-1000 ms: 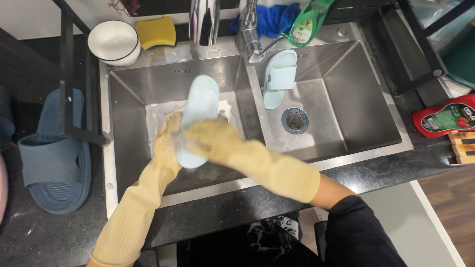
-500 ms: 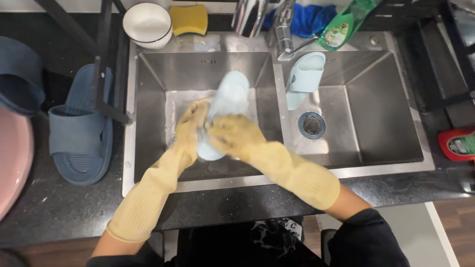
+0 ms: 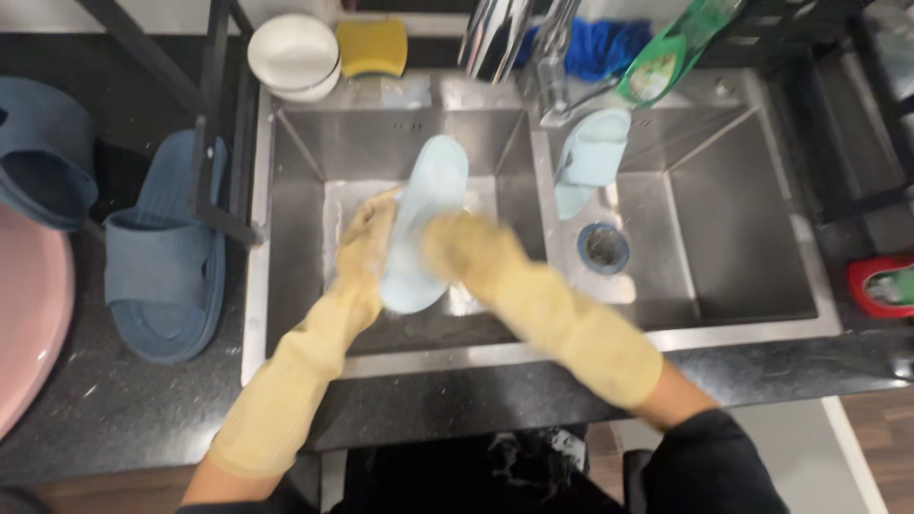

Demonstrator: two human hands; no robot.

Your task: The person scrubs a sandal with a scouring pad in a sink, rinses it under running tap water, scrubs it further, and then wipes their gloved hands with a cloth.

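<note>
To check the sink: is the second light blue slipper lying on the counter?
No, the second light blue slipper leans inside the right basin.

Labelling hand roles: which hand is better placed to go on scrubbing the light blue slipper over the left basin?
Right, likely. The left hand grips the light blue slipper along its side and steadies it over the sink. The right hand lies on its face, motion-blurred, free to rub.

You look down on a black speckled stone countertop around a stainless-steel double sink; at four o'clock, brown wooden floor; at twelve, a shiny chrome tap.
</note>
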